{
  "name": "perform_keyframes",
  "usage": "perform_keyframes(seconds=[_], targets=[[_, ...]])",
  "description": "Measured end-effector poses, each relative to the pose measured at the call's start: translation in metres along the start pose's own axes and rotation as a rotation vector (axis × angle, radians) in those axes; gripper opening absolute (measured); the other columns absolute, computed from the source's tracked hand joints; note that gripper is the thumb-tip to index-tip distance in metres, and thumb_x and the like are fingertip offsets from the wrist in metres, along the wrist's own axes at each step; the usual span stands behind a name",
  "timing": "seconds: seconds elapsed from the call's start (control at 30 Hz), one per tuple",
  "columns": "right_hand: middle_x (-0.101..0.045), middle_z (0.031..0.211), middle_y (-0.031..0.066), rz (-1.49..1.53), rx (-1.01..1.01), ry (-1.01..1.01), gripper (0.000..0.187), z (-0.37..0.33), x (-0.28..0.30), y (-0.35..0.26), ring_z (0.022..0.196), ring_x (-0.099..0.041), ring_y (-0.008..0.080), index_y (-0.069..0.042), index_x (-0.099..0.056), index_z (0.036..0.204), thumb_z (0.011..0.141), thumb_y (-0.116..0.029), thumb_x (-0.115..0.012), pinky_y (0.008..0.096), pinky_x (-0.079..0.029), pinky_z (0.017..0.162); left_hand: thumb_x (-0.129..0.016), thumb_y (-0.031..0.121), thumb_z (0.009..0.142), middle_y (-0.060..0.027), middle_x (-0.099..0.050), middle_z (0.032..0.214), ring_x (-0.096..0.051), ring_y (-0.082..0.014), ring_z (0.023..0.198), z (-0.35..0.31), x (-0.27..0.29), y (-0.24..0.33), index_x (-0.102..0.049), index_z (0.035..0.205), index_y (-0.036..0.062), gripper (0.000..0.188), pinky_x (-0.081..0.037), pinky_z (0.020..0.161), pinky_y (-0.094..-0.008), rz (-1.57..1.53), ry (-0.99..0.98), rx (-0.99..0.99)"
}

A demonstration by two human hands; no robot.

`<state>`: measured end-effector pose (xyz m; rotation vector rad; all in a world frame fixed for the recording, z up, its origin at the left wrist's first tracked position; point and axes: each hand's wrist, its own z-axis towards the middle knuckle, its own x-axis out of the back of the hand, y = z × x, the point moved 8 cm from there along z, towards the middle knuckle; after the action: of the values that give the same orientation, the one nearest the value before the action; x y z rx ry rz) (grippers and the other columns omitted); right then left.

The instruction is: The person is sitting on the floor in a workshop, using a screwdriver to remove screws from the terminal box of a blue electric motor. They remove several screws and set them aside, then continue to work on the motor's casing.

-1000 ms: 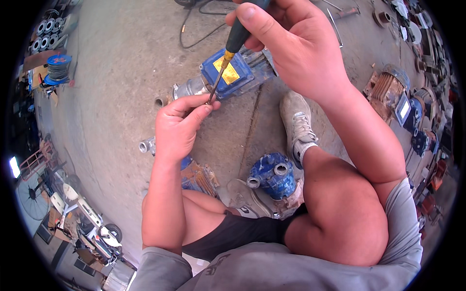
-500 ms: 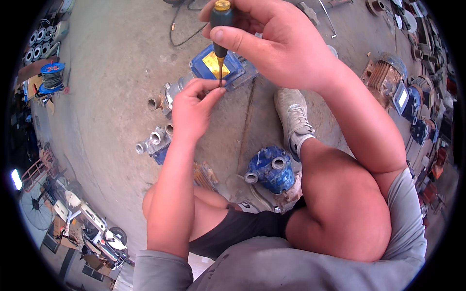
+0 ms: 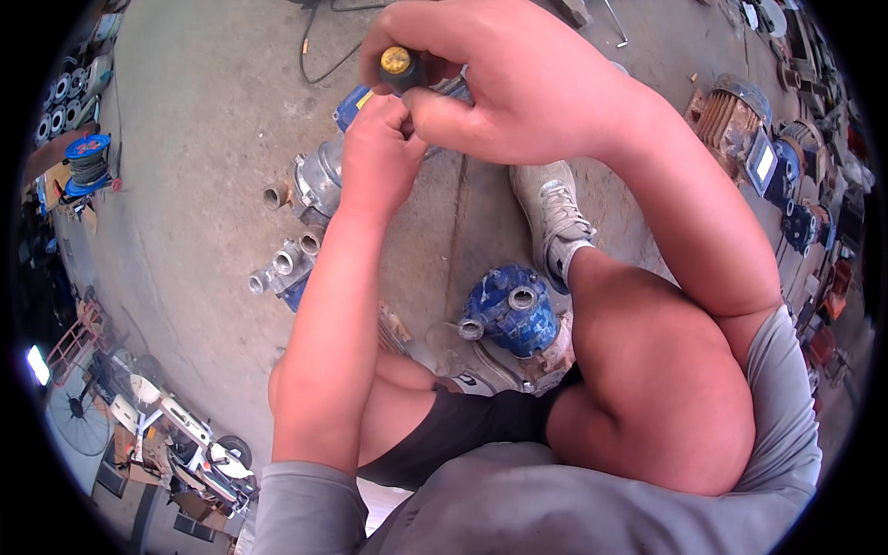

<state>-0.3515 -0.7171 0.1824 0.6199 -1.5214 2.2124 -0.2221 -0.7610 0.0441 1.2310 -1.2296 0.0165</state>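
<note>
Screwdriver, yellow-capped and dark-handled: clasped in the grip of the right hand, just beside the left hand (fingertips hidden, hold impossible to make out); best worked without sideways tilt.

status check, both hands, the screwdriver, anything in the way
Right hand gripping screwdriver, yellow cap toward camera. Left hand close below, fingertips hidden. Screwdriver tip out of sight behind hands. Blue box beyond partly covered.

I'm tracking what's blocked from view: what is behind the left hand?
Behind the left hand, a corner of the blue box and part of a silvery metal housing show. Most of the box and anything directly behind the hand are covered.
</note>
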Motion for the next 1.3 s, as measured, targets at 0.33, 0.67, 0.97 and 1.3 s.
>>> perform_keyframes(seconds=[0.33, 0.67, 0.97, 1.3], targets=[[-0.067, 0.082, 0.0228, -0.004, 0.049, -0.276, 0.024, 0.003, 0.007, -0.025, 0.084, -0.066, 0.0446, 0.001, -0.062, 0.098, 0.084, -0.017, -0.067, 0.0509, -0.053, 0.074, -0.075, 0.012, 0.085, -0.0205, -0.074, 0.087, -0.075, -0.0360, 0.089, -0.005, 0.004, 0.000, -0.071, 0.090, -0.0019, 0.015, -0.055, 0.075, -0.0436, -0.130, 0.110, -0.163], [-0.068, 0.077, 0.0232, -0.188, -0.031, -0.484, 0.020, 0.010, 0.001, -0.045, 0.077, -0.068, 0.0446, 0.003, -0.068, 0.086, 0.080, -0.015, -0.073, 0.0483, -0.055, 0.071, -0.077, 0.015, 0.088, -0.0086, -0.067, 0.113, -0.063, -0.0201, 0.108, -0.007, 0.008, -0.018, -0.062, 0.122, 0.0038, 0.038, -0.051, 0.092, -0.0361, -0.288, -0.011, -0.170], [-0.070, 0.083, 0.0236, -0.056, 0.112, -0.030, 0.027, -0.007, 0.006, -0.023, 0.085, -0.069, 0.0438, 0.004, -0.067, 0.093, 0.079, -0.017, -0.077, 0.0486, -0.055, 0.077, -0.076, 0.007, 0.087, -0.0044, -0.072, 0.105, -0.065, -0.0135, 0.096, -0.023, 0.038, 0.013, -0.068, 0.112, 0.0032, 0.026, -0.052, 0.087, -0.0316, -0.291, 0.201, -0.116], [-0.071, 0.080, 0.0121, -0.036, -0.187, -0.234, 0.038, 0.001, -0.024, 0.005, 0.080, -0.071, 0.0309, -0.007, -0.071, 0.104, 0.076, -0.029, -0.084, 0.0433, -0.054, 0.067, -0.079, 0.003, 0.087, -0.0009, -0.068, 0.109, -0.061, -0.0102, 0.094, -0.031, 0.050, 0.028, -0.065, 0.117, -0.0015, 0.033, -0.051, 0.084, -0.0255, -0.129, 0.107, 0.115]])
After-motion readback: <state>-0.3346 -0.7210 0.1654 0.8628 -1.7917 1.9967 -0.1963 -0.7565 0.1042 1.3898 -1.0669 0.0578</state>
